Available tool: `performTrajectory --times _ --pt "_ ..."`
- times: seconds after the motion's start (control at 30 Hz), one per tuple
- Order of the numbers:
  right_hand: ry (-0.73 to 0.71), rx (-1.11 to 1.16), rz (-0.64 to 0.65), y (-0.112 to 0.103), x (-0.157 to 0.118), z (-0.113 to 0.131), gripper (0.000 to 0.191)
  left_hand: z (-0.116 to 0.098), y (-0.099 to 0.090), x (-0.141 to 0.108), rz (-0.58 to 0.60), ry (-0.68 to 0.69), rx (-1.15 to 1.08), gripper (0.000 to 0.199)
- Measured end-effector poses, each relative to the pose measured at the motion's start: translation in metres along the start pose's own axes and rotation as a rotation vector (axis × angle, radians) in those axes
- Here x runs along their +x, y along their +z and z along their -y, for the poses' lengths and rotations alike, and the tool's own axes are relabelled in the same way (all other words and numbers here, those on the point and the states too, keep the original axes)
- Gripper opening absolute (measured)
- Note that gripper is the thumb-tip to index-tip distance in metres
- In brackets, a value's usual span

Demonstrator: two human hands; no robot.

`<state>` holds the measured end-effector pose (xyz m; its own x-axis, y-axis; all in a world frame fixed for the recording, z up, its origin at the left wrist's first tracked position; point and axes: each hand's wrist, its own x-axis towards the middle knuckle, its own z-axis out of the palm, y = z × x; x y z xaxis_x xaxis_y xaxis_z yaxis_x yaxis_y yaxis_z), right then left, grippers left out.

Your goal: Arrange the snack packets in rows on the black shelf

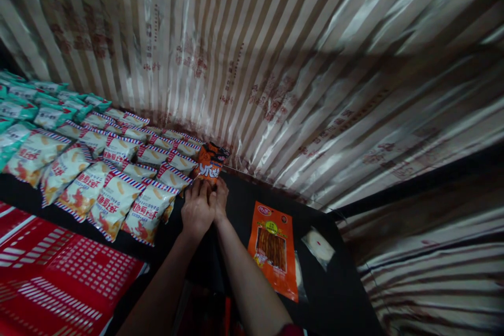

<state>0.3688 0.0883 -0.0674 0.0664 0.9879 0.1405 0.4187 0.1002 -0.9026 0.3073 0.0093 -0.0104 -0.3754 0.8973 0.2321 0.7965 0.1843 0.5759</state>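
Both of my hands are together at the near side of an orange snack bag [210,166] with white lettering, which stands at the right end of the rows of snack bags. My left hand [198,209] has its fingers bent against the bag's lower part. Beside it and touching it, my right hand [221,197] reaches to the same bag, its fingertips partly hidden. Immediately left are white bags [148,210] with striped edges and red lettering, standing in several rows. Another orange bag is partly seen behind the front one.
Teal bags [53,115] fill the far left. A red basket [79,268] is at lower left. On the black table [338,283] to the right lie a flat orange packet [274,249] and a small clear packet [318,245]. Striped curtain [252,63] hangs behind.
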Motion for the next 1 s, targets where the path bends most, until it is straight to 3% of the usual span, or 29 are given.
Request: performTrajectory --times 0.37,0.83,1.0 --pt "-0.070 -0.002 -0.015 0.006 -0.003 0.000 0.037 0.003 0.003 0.001 -0.017 -0.010 -0.016 0.041" --pt "-0.182 -0.174 0.017 0.008 0.002 -0.025 0.058 0.008 0.012 0.003 -0.098 0.035 -0.069 0.040" --pt "-0.230 -0.193 0.038 0.010 0.004 -0.030 0.055 0.012 0.020 0.004 -0.096 0.035 -0.091 0.040"
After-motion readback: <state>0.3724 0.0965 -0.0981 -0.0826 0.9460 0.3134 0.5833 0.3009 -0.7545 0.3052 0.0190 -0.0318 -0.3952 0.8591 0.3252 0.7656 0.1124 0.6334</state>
